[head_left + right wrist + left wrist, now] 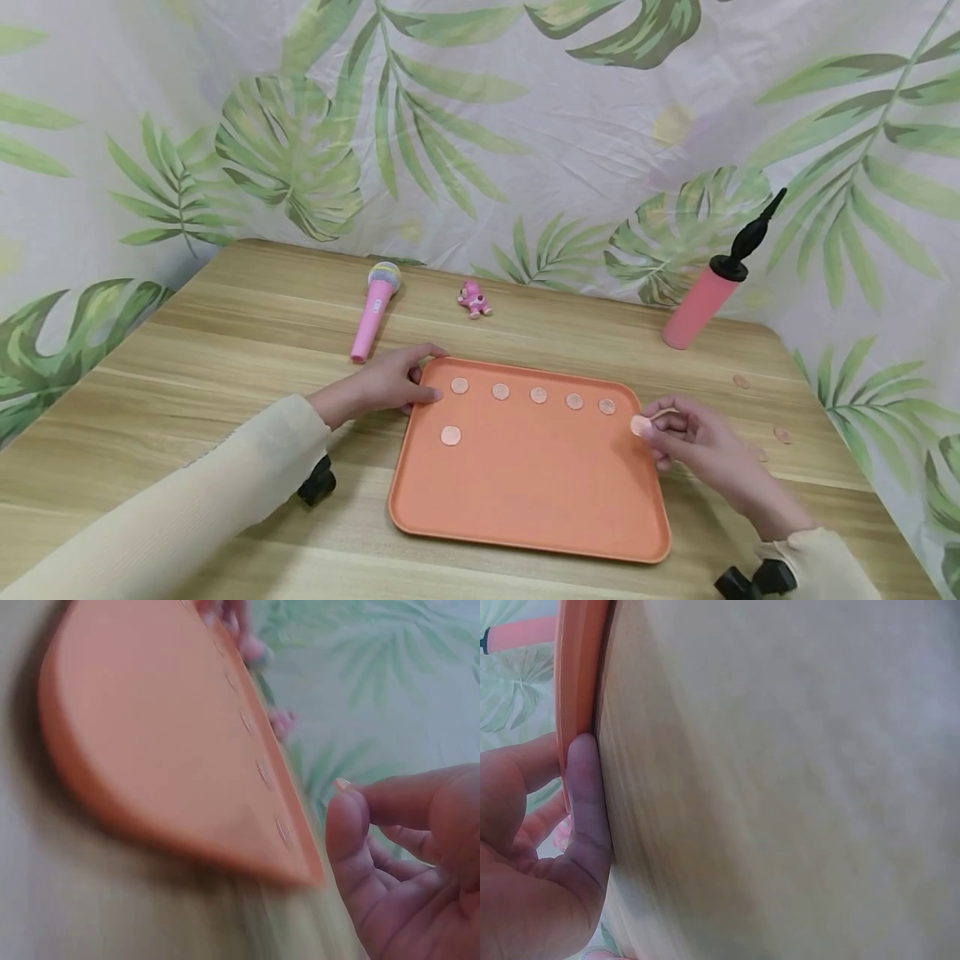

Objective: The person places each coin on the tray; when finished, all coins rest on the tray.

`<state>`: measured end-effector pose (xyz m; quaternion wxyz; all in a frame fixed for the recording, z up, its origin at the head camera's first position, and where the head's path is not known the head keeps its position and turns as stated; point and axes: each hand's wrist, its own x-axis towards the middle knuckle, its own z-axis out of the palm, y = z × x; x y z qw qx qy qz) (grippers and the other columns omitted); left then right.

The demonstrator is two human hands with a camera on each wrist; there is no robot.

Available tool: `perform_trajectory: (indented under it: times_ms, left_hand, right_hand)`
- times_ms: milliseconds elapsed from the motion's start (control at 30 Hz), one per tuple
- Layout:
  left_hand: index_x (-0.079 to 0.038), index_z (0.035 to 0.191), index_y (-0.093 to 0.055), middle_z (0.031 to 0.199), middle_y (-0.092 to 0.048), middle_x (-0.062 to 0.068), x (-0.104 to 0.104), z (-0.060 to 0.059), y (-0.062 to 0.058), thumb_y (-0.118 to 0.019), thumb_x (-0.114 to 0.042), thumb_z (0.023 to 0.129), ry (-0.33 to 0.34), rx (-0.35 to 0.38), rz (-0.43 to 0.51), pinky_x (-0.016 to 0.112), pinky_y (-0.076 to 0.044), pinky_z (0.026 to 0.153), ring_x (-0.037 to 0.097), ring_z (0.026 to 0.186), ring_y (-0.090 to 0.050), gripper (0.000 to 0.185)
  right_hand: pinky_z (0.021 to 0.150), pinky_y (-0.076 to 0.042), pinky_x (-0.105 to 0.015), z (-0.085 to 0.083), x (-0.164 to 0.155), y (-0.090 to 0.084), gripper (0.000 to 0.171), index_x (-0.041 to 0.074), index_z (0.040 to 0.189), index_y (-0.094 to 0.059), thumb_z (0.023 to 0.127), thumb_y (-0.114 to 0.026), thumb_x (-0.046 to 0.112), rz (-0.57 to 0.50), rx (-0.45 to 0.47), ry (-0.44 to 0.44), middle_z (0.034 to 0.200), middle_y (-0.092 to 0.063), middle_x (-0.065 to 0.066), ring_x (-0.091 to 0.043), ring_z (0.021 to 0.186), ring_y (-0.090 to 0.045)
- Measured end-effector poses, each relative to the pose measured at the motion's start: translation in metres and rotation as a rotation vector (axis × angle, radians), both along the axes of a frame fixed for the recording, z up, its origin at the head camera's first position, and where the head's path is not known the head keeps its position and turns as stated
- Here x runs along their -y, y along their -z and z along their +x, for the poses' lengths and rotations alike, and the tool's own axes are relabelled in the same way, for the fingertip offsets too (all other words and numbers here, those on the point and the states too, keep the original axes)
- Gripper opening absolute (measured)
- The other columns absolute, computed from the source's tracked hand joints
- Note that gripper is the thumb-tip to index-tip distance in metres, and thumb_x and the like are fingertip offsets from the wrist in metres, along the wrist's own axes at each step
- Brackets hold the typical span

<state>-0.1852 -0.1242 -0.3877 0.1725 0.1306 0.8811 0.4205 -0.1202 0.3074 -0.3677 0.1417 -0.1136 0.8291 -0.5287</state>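
Observation:
An orange tray (536,500) lies on the wooden table. Along its far edge runs a row of several copper-coloured coins (537,396), and a single coin (451,436) lies below the row's left end. My left hand (382,382) grips the tray's far left corner, with a finger along the outer wall (583,675) in the left wrist view. Over the tray's right rim, my right hand (697,446) pinches another coin (641,426) between thumb and forefinger. Only a sliver of that coin (343,783) shows in the right wrist view.
Right of the tray, a few loose coins (782,435) lie on the table (300,333), one partly behind my right hand. A pink microphone (373,312), a small pink toy figure (474,298) and a pink hand pump (705,304) are farther back, before a leaf-patterned cloth (450,125).

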Motion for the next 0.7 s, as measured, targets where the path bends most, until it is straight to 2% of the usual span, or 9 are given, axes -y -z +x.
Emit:
perform_trajectory:
  times_ms: [167,400,700]
  left_hand:
    - [-0.006,0.149,-0.053,0.075,-0.047,0.001,0.0,0.0,-0.001,-0.076,-0.01,0.094,0.0,-0.006,0.0,0.023,-0.054,0.057,0.011,0.061,-0.052,0.06]
    - [-0.007,0.149,-0.053,0.076,-0.047,0.002,0.0,0.001,-0.001,-0.077,-0.01,0.094,-0.008,0.001,0.001,0.023,-0.055,0.057,0.012,0.062,-0.052,0.06]
    - [-0.006,0.148,-0.053,0.076,-0.046,0.001,0.0,0.001,-0.001,-0.077,-0.01,0.094,-0.008,-0.004,0.0,0.022,-0.054,0.057,0.012,0.062,-0.051,0.059]
  right_hand:
    - [0.066,-0.06,-0.028,-0.01,0.032,0.001,0.032,-0.007,0.12,-0.054,0.102,-0.068,0.015,-0.016,0.029,-0.06,0.093,-0.066,-0.007,-0.011,0.075,-0.064]
    - [0.063,-0.058,-0.027,-0.022,0.074,0.009,0.025,-0.005,0.115,-0.057,0.101,-0.069,0.012,-0.028,0.026,-0.192,0.091,-0.064,-0.015,-0.011,0.069,-0.062]
    - [0.062,-0.057,-0.024,-0.029,0.119,0.014,0.02,-0.003,0.11,-0.058,0.102,-0.068,0.012,-0.005,0.076,-0.316,0.087,-0.062,-0.008,-0.012,0.068,-0.061]
